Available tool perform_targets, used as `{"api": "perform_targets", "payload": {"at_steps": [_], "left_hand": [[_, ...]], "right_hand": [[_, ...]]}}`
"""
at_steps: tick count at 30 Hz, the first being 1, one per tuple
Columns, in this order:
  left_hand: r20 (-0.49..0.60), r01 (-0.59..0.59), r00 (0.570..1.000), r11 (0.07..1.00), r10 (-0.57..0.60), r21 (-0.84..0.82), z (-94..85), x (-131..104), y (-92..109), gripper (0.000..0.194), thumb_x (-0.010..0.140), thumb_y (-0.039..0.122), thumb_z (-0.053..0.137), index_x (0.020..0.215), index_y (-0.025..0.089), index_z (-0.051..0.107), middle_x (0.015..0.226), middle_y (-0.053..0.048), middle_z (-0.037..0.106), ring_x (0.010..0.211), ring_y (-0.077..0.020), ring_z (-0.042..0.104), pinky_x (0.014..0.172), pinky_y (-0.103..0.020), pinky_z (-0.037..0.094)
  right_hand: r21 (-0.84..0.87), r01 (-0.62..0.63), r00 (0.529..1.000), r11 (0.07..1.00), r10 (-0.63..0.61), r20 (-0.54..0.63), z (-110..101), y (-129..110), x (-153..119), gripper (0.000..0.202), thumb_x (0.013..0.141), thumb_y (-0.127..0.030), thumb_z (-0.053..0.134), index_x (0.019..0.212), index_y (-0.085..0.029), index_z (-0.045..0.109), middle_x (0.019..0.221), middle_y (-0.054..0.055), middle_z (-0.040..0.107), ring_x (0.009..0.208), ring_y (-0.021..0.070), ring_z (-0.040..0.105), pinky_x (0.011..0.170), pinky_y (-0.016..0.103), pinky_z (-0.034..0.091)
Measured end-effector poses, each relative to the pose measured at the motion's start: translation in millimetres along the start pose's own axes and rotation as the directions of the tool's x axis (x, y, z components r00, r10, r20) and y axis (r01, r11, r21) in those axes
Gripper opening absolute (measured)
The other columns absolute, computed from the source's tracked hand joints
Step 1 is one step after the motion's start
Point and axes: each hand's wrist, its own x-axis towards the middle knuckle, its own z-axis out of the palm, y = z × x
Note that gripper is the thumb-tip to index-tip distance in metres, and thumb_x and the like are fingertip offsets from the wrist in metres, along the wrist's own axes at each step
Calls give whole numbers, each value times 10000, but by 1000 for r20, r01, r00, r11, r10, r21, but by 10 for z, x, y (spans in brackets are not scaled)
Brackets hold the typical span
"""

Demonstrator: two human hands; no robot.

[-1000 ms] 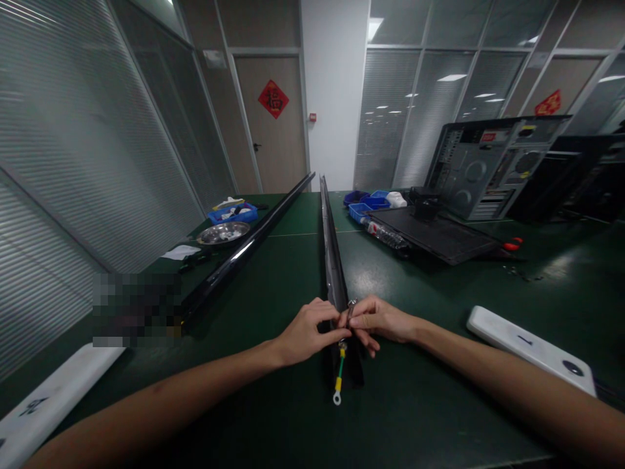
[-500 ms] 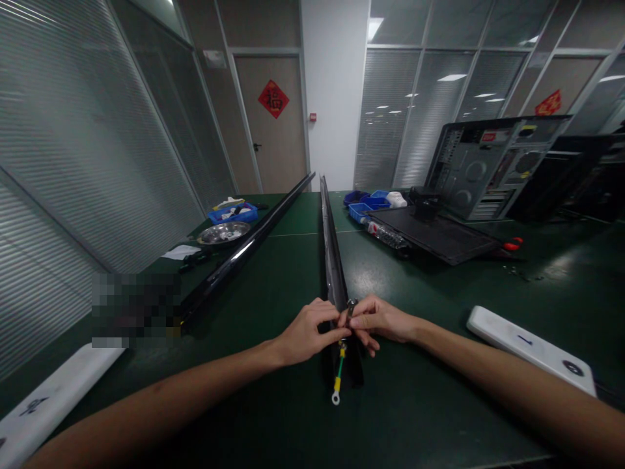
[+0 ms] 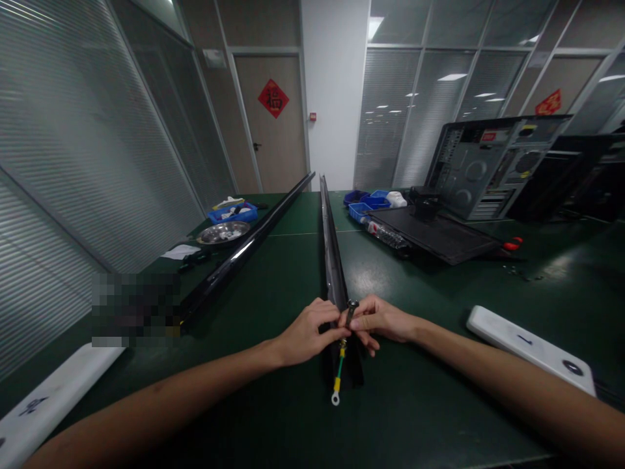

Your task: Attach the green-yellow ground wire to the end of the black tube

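Both hands are working close together over the near end of the black rail (image 3: 333, 257).
The right hand (image 3: 378, 319) is pinching a slim metal piece (image 3: 351, 311), perhaps a spanner, above the rail; the left hand (image 3: 312, 332) is reaching in from the rail's left side, thumb and fingers drawn close, but whether it is gripping anything cannot be told. A green wire (image 3: 339, 366) is running from below the fingertips over the rail, its ring terminal (image 3: 335, 398) lying around the rail's near end. The rail is resting on the tabletop (image 3: 273, 417). Working well here probably means steadying the wire's upper end, holding the metal piece square, and moving it in small, gentle strokes without twisting the wire.
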Motion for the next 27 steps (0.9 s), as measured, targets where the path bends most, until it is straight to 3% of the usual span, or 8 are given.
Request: {"api": "perform_targets", "payload": {"at_steps": [13, 19, 27], "left_hand": [[9, -16, 1000, 1000, 16, -9, 12, 6, -28, 260, 1032, 300, 586, 809, 170, 552, 810, 10, 610, 838, -164, 580, 859, -295, 370], [-6, 23, 1000, 1000, -23, -18, 7, 5, -13, 284, 996, 351, 651, 802, 172, 546, 804, 16, 609, 834, -167, 577, 839, -295, 361], [-7, 47, 999, 999, -47, -27, 8, 9, -9, 289, 1001, 363, 642, 801, 171, 562, 813, 13, 619, 828, -167, 571, 841, -296, 368]], "right_hand": [[18, 9, 1000, 1000, -9, -3, 14, -9, 0, 255, 871, -323, 795, 918, -78, 742, 592, -7, 671, 392, 77, 588, 457, 209, 593], [56, 6, 1000, 998, -6, 10, 9, -10, -7, 280, 895, -330, 772, 1034, -89, 738, 598, -8, 673, 388, 78, 578, 477, 227, 599], [63, 13, 1000, 998, -14, 16, 4, -6, -2, 228, 900, -304, 763, 909, -78, 736, 602, -4, 671, 390, 74, 579, 475, 222, 601]]}}
